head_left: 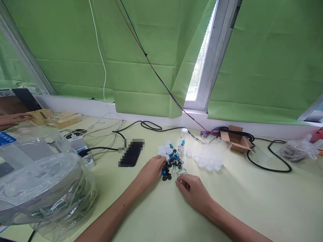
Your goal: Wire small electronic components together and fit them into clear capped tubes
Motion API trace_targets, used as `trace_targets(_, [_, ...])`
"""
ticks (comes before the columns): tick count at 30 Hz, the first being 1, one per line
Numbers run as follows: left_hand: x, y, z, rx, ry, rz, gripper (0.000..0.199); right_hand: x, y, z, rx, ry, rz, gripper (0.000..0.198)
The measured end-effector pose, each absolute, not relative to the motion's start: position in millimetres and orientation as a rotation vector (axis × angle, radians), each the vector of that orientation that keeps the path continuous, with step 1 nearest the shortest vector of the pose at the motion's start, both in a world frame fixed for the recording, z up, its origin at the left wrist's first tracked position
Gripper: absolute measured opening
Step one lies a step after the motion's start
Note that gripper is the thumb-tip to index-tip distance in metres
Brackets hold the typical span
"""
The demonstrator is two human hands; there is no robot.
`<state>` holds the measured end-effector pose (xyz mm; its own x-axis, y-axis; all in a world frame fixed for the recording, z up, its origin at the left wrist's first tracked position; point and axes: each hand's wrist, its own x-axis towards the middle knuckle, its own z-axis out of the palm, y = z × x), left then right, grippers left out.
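Note:
A pile of small parts [174,164] lies on the table between my hands: black round pieces, blue pieces and thin bent silver wires. My left hand [152,169] rests at its left side, fingers curled in against the parts. Its fingertips are partly hidden, so what they grip cannot be made out. My right hand [193,191] is at the near right edge of the pile, thumb and forefinger pinched on a thin bent metal wire [181,172]. White caps [165,149] sit at the pile's far left. Beyond it, a clear tube [183,137] with a white cap stands upright, with blue parts inside.
Several clear plastic tubes [209,158] lie right of the pile. A phone [131,154] lies to the left. A bagged spool [42,188] fills the near left. Black cables [153,127], an open cardboard box [236,140] and another person's hand [17,119] are farther out.

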<state>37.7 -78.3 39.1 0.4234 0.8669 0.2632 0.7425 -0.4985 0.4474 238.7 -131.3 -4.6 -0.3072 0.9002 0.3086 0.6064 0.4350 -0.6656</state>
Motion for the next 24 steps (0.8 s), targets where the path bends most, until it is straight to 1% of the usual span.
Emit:
trace_targets(3, [36.6, -76.9, 39.2, 2.418, 1.421, 0.687, 0.028, 238.2, -131.1, -3.8, -1.284, -2.042, 0.581, 0.013])
trace_targets(9, [33.2, -73.8, 42.8, 2.485, 1.46, 0.666, 0.028, 237.2, -131.3, -2.5, -1.31, -2.059, 0.561, 0.011])
trace_targets(18, [32.4, -79.8, 46.7, 2.716, 1.649, 0.261, 0.018, 236.9, -134.4, -2.6, -1.325, -2.055, 0.551, 0.013])
trace_targets(24, [31.2, -83.7, 46.6, 2.717, 1.589, 0.246, 0.016, 237.2, -133.8, -1.6, -1.322, -2.058, 0.535, 0.014])
